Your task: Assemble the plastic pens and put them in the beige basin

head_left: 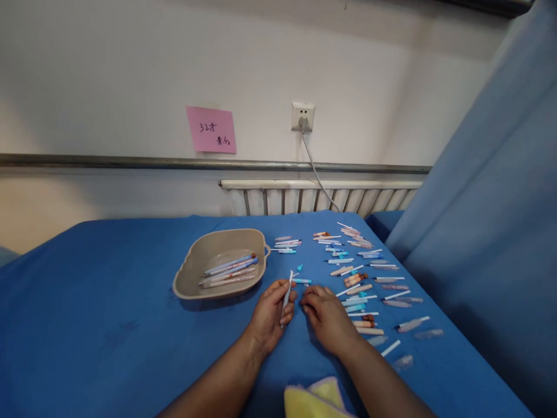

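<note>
My left hand [270,315] is closed round a slim white pen part [287,293] that stands tilted upward from the fingers. My right hand [327,318] rests beside it on the blue cloth, fingers curled and pinched toward the left hand; what they hold is too small to name. A small blue-tipped piece [301,281] lies just beyond the fingertips. A beige tray [195,277] to the left of the hands holds several assembled pens [229,271].
Several pen parts, barrels, refills and caps, lie in rows [368,278] on the blue cloth to the right. A yellow cloth [315,402] lies at the near edge. A blue curtain [487,220] hangs at right; a radiator [317,197] lines the wall.
</note>
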Available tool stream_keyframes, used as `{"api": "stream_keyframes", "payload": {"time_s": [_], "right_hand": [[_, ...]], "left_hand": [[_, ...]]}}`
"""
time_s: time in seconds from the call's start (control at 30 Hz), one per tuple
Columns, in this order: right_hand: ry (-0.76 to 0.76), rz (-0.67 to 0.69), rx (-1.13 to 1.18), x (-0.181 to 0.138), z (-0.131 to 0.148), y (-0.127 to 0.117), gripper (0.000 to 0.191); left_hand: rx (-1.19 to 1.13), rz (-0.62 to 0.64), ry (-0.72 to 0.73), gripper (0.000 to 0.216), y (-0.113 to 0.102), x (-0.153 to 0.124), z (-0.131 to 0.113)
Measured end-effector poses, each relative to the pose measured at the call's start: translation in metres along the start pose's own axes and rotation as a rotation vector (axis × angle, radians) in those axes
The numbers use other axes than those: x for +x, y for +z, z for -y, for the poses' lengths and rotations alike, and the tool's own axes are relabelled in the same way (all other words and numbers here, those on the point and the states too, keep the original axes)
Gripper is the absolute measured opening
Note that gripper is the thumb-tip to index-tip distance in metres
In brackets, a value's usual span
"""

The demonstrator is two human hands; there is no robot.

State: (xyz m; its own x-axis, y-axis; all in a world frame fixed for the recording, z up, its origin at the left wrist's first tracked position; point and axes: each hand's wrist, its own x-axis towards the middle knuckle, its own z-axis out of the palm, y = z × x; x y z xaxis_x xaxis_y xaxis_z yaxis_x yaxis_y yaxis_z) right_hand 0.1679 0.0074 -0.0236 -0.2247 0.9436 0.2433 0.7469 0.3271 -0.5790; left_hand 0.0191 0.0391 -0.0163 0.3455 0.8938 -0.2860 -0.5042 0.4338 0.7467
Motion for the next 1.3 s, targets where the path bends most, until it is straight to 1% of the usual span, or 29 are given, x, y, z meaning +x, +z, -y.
{"api": "stream_keyframes", "payload": {"time_s": [0.13,0.27,0.37,0.47,0.57,0.67,0.8,0.93,1.1,1.2,1.3], "right_hand": [[0.100,-0.071,0.036,0.001,-0.009,0.001,0.017],[0.145,-0.123,0.016,0.005,-0.015,0.004,0.026],[0.130,-0.088,-0.070,0.010,-0.012,0.006,0.031],[0.128,-0.065,-0.138,0.013,-0.006,0.006,0.031],[0.142,-0.070,-0.174,0.013,-0.003,0.007,0.030],[0.147,-0.073,-0.197,0.013,-0.004,0.007,0.029],[0.158,-0.055,-0.216,0.011,-0.012,0.006,0.034],[0.186,-0.048,-0.234,0.011,-0.018,0.004,0.029],[0.215,-0.034,-0.253,0.010,-0.018,0.003,0.023],[0.217,-0.062,-0.229,0.010,-0.016,0.004,0.023],[0.194,-0.141,-0.059,0.011,-0.016,0.001,0.019]], "left_hand": [[0.000,-0.022,0.013,0.015,-0.001,0.001,-0.001],[-0.003,-0.024,0.015,0.017,0.000,0.001,0.000],[0.000,-0.030,0.014,0.017,0.001,0.001,0.000],[0.006,-0.035,0.012,0.018,0.003,0.001,0.000],[0.009,-0.032,0.012,0.018,0.003,0.002,0.000],[0.013,-0.029,0.010,0.020,0.002,0.002,0.000],[0.011,-0.026,0.004,0.020,0.001,0.002,0.001],[0.007,-0.029,0.000,0.020,0.002,0.002,-0.001],[0.044,-0.019,0.004,0.021,0.004,0.001,-0.002],[0.108,-0.026,0.019,0.021,0.007,0.000,0.000],[0.199,-0.030,0.052,0.022,0.009,-0.001,0.003]]}}
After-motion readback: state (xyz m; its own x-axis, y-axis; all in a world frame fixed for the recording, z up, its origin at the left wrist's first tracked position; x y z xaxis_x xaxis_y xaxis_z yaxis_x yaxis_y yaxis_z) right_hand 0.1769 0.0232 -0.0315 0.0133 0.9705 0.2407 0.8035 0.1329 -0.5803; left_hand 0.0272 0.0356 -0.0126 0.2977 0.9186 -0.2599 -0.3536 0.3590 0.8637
